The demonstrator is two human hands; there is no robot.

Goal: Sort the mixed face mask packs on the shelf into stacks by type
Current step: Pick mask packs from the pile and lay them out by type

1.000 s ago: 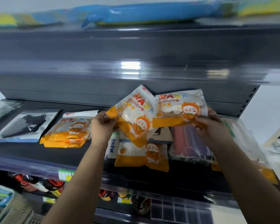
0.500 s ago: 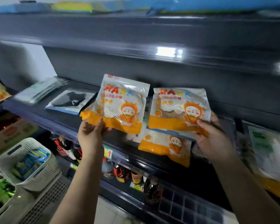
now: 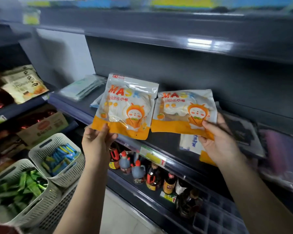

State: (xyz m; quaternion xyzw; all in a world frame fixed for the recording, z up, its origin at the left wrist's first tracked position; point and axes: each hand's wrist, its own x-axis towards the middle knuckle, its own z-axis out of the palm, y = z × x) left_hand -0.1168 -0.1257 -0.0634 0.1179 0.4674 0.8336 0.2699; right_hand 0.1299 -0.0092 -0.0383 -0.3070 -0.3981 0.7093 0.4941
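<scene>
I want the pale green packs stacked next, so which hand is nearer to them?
Left. The left hand is below and right of the pale green packs; the right hand is far off to their right.

two packs (image 3: 125,108) side by side, above shelf (image 3: 169,142)

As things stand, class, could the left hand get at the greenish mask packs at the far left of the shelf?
Probably not yet: the left hand is already holding an orange mask pack by its lower corner. The path to the greenish mask packs looks clear, but the hand would need to set its pack down first.
</scene>
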